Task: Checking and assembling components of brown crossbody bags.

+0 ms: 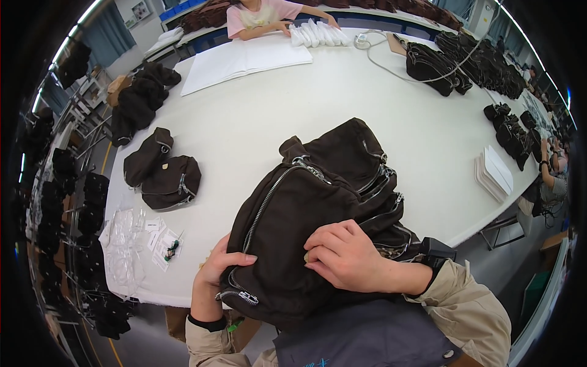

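A dark brown fabric bag [287, 220] with silver zippers lies tilted at the table's near edge, partly over my lap. My left hand [221, 263] grips its lower left side, the thumb on top beside the curved zipper and the other fingers hidden behind the edge. My right hand [342, 254] rests on the bag's face, fingers curled and pinched together. A tiny pale bit shows at those fingertips, too small to name. Behind this bag lie more brown bags [348, 147] with zippers, heaped against it.
Two small brown bags [168, 177] sit at the left, near clear plastic bags [125, 244] and white tags [160, 241]. White sheets [244, 64] lie at the far side, where another person handles white bundles [318, 33]. More bags [431, 67] and a white paper stack [492, 174] stand right.
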Demonstrator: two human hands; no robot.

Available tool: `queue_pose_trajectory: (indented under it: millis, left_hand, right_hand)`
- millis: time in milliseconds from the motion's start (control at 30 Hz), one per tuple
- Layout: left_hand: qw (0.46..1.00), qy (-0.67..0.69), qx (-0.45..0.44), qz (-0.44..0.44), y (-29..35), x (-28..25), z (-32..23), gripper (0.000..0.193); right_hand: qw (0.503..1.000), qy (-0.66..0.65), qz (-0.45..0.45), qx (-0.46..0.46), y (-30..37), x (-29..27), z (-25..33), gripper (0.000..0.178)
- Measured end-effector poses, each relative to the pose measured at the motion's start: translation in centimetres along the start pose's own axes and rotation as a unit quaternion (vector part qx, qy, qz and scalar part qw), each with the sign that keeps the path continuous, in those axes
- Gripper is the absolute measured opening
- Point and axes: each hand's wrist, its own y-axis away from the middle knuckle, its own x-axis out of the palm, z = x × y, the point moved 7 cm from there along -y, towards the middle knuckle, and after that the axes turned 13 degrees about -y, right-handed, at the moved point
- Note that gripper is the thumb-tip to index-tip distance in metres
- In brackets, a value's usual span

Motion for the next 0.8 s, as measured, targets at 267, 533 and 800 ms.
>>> queue_pose_trajectory:
  millis: [267, 533, 800]
  left_hand:
    - [0.999, -0.034, 0.000, -0.017, 0.4, -1.2, 0.6, 0.063]
    - [0.917, -0.395, 0.057, -0.005, 0.7, 4.4, -5.2, 0.066]
    - [0.726, -0.538, 0.427, 0.035, 2.6, 6.7, -5.2, 0.063]
  right_hand:
    - [0.948, -0.100, -0.283, 0.105, 0.5, -6.7, -4.2, 0.012]
    - [0.978, -0.155, -0.088, -0.107, -6.2, -4.1, 3.0, 0.012]
    - [0.956, -0.223, 0.103, -0.158, -8.5, -0.1, 5.2, 0.021]
